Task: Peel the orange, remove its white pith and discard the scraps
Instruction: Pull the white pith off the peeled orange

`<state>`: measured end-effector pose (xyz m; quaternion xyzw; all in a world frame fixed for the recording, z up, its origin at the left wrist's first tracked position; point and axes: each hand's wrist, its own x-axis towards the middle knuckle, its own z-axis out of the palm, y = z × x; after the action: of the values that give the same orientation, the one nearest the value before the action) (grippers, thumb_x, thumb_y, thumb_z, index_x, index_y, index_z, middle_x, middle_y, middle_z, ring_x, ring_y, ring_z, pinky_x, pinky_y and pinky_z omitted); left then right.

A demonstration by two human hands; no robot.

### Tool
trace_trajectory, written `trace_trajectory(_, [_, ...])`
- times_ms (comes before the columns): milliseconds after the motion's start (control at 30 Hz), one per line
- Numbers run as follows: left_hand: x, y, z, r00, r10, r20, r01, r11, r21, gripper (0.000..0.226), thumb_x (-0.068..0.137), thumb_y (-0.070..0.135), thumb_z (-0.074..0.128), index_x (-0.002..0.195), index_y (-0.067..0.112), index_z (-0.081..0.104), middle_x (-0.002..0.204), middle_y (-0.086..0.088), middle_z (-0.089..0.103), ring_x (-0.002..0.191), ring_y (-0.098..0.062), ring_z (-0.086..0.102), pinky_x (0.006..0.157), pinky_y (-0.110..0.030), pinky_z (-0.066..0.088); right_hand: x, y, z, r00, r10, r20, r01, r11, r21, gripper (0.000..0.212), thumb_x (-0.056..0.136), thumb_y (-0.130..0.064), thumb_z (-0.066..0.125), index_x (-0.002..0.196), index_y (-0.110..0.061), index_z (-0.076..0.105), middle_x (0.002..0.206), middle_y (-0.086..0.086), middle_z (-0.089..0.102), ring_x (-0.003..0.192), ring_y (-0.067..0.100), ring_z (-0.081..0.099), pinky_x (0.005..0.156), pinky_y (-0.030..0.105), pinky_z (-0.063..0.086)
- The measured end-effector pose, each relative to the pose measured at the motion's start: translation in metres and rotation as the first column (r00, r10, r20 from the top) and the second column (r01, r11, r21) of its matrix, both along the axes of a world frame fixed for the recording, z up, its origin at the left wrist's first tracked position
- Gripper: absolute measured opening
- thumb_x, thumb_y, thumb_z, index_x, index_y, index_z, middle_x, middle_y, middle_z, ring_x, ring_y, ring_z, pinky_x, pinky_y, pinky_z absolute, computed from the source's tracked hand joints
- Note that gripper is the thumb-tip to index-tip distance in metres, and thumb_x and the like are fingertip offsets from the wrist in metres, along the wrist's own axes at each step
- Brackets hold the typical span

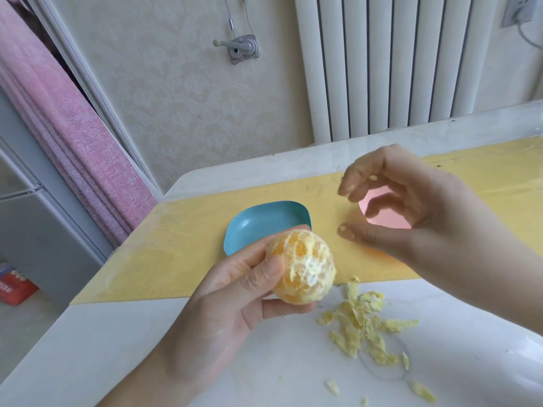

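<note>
My left hand (223, 304) grips the peeled orange (305, 268) between thumb and fingers, above the near edge of the yellow mat (182, 245). White pith still streaks the fruit's surface. To the right and a little higher, my right hand (411, 207) hovers apart from the orange, blurred, thumb and fingers loosely curved with a gap between them and nothing held. Small pith specks cling to its fingertips. A heap of pale yellow pith scraps (358, 321) lies on the white table just right of the orange.
A blue dish (264, 221) sits on the mat behind the orange. A pink dish (385, 215) shows through the gap in my right hand, with a bit of orange peel (379, 254) under that hand. The table's left edge (88, 301) drops to the floor; a radiator (382, 63) stands behind.
</note>
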<state>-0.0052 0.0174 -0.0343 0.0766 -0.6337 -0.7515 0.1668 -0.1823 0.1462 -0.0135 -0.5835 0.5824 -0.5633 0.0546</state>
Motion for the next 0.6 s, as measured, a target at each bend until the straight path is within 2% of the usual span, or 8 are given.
trace_trajectory(100, [-0.001, -0.004, -0.003, 1.0, 0.006, 0.021, -0.009, 0.983, 0.186, 0.057, 0.072, 0.036, 0.079, 0.117, 0.004, 0.065, 0.123, -0.023, 0.061, 0.097, -0.028, 0.065, 0.079, -0.035, 0.055, -0.002, 0.002, -0.003, 0.965, -0.113, -0.236, 0.112, 0.994, -0.017, 0.034, 0.07, -0.007, 0.065, 0.087, -0.035, 0.055, 0.095, -0.014, 0.056, 0.097, 0.007, 0.054, 0.078, 0.009, 0.038])
trace_trajectory(200, [-0.002, -0.008, -0.003, 0.999, 0.019, 0.032, -0.029, 0.928, 0.37, 0.056, 0.072, 0.026, 0.077, 0.119, -0.001, 0.062, 0.131, -0.03, 0.052, 0.099, -0.035, 0.064, 0.08, -0.038, 0.055, -0.003, 0.003, -0.009, 0.907, -0.16, -0.39, 0.169, 0.986, -0.01, 0.036, 0.072, -0.001, 0.076, 0.083, -0.031, 0.06, 0.08, -0.016, 0.063, 0.085, -0.009, 0.055, 0.075, 0.001, 0.037])
trace_trajectory(267, [-0.003, -0.009, -0.001, 0.999, 0.032, 0.029, -0.042, 0.88, 0.473, 0.061, 0.068, 0.02, 0.08, 0.12, -0.004, 0.06, 0.132, -0.033, 0.05, 0.096, -0.04, 0.065, 0.076, -0.039, 0.057, -0.006, 0.001, -0.016, 0.86, -0.102, -0.501, 0.14, 0.989, 0.04, 0.027, 0.078, -0.002, 0.074, 0.085, -0.026, 0.066, 0.076, -0.02, 0.064, 0.078, -0.004, 0.057, 0.074, 0.005, 0.04])
trace_trajectory(367, [-0.003, -0.009, 0.001, 0.999, 0.027, 0.033, -0.041, 0.844, 0.534, 0.054, 0.072, 0.018, 0.072, 0.119, -0.006, 0.06, 0.129, -0.035, 0.051, 0.093, -0.042, 0.066, 0.072, -0.04, 0.059, -0.011, -0.003, -0.026, 0.718, -0.035, -0.695, 0.132, 0.987, 0.086, 0.016, 0.079, -0.006, 0.063, 0.087, -0.02, 0.068, 0.074, -0.017, 0.063, 0.069, 0.001, 0.051, 0.076, 0.002, 0.034])
trace_trajectory(433, [-0.004, -0.009, 0.002, 0.999, 0.018, 0.046, -0.04, 0.836, 0.548, 0.05, 0.073, 0.016, 0.07, 0.116, -0.007, 0.061, 0.125, -0.036, 0.054, 0.092, -0.042, 0.066, 0.073, -0.04, 0.059, -0.013, -0.005, -0.032, 0.663, -0.007, -0.749, 0.145, 0.982, 0.12, 0.027, 0.074, 0.004, 0.068, 0.089, -0.019, 0.067, 0.074, -0.015, 0.064, 0.066, 0.008, 0.054, 0.072, 0.01, 0.035])
trace_trajectory(500, [-0.003, -0.01, 0.001, 1.0, -0.01, 0.026, -0.006, 0.818, 0.575, 0.056, 0.07, 0.016, 0.075, 0.118, -0.008, 0.06, 0.125, -0.037, 0.053, 0.097, -0.044, 0.065, 0.077, -0.041, 0.059, -0.015, -0.005, -0.036, 0.621, -0.027, -0.784, 0.182, 0.977, 0.111, 0.04, 0.066, 0.013, 0.072, 0.091, -0.018, 0.066, 0.073, -0.013, 0.063, 0.065, 0.012, 0.054, 0.07, 0.017, 0.034])
trace_trajectory(533, [-0.003, -0.01, 0.002, 1.0, -0.024, 0.011, 0.013, 0.807, 0.591, 0.06, 0.068, 0.016, 0.078, 0.12, -0.008, 0.058, 0.127, -0.038, 0.051, 0.1, -0.045, 0.064, 0.079, -0.042, 0.058, -0.016, -0.005, -0.037, 0.608, -0.035, -0.793, 0.193, 0.976, 0.105, 0.038, 0.068, 0.012, 0.07, 0.092, -0.018, 0.066, 0.072, -0.012, 0.062, 0.065, 0.011, 0.052, 0.07, 0.019, 0.033])
trace_trajectory(600, [-0.002, -0.012, 0.002, 0.999, -0.036, -0.002, 0.029, 0.783, 0.621, 0.064, 0.067, 0.016, 0.079, 0.121, -0.009, 0.056, 0.129, -0.038, 0.05, 0.105, -0.046, 0.062, 0.082, -0.042, 0.057, -0.015, -0.004, -0.034, 0.605, -0.047, -0.795, 0.217, 0.97, 0.108, 0.019, 0.084, -0.005, 0.053, 0.091, -0.017, 0.066, 0.066, -0.011, 0.056, 0.063, 0.011, 0.046, 0.069, 0.021, 0.03])
